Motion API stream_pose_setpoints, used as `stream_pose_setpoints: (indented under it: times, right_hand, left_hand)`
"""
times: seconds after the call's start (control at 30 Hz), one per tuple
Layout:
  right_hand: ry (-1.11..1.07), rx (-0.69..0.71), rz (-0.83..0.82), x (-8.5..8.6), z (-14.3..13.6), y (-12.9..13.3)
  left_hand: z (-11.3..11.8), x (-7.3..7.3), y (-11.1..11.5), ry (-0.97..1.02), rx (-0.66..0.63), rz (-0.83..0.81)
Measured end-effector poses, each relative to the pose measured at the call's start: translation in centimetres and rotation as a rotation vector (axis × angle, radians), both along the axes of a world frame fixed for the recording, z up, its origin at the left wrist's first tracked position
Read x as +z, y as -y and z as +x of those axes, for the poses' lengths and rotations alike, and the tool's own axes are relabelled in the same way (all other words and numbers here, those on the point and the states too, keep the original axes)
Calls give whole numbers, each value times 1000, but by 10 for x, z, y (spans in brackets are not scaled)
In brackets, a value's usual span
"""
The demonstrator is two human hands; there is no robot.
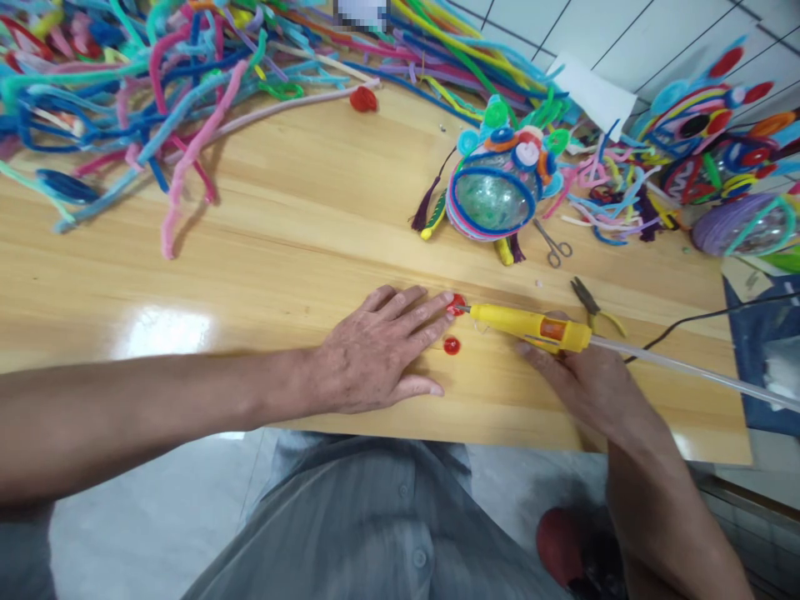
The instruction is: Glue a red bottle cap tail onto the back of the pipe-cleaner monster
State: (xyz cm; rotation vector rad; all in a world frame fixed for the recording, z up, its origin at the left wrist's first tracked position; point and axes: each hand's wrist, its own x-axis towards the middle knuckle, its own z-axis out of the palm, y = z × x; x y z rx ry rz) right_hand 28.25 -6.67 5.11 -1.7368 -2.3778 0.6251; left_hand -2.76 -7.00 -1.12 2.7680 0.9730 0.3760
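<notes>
My right hand (581, 367) is wrapped round a yellow hot glue gun (525, 323), with a long clear glue stick (687, 367) sticking out of its back. The gun's nozzle points left and meets a small red disc (456, 303) on the table. Flat on the wood lies my left hand (381, 350), fingers stretched out, its fingertips touching that disc's left edge. A second small red disc (452, 345) sits just below the first, near the left thumb and index finger.
Beyond my hands stands a decorated clear ball (491, 200) with coiled pipe-cleaner trim. Scissors (553, 243) and pliers (593, 304) lie right of it. Heaped pipe cleaners (206, 125) cover the back left. A black cord (700, 315) runs right; more decorated balls (743, 225) stand there.
</notes>
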Motion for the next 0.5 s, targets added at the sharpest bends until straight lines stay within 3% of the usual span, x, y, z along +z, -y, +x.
stream_pose_setpoints:
  times: [0.5]
  right_hand:
    - [14, -27, 17, 3, 1, 1]
  left_hand:
    - [0, -1, 0, 9, -2, -2]
